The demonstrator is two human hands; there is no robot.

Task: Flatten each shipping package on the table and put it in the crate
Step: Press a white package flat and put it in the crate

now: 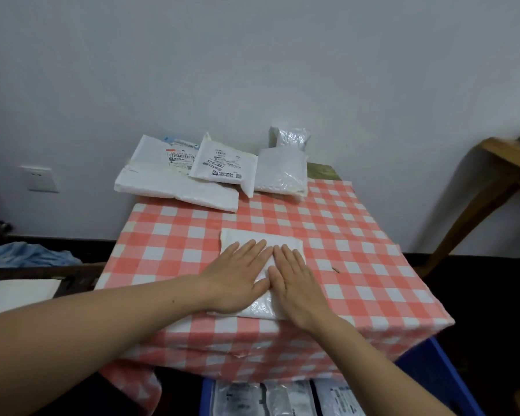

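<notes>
A white shipping package (252, 241) lies flat near the front of the table with the red-and-white checked cloth (357, 250). My left hand (237, 273) and my right hand (294, 283) press down on it side by side, palms down, fingers straight. Several more white packages (177, 181) lie in a loose pile at the table's far edge; one with a label (219, 163) leans on the others, a grey one (279, 172) lies to its right. The blue crate (433, 373) stands on the floor below the table's front edge, holding several packages.
A wooden piece of furniture (499, 175) stands at the right against the white wall. On the left, below table height, are blue cloth (27, 253) and a white flat surface (18, 292). A wall socket (39, 178) is at the left.
</notes>
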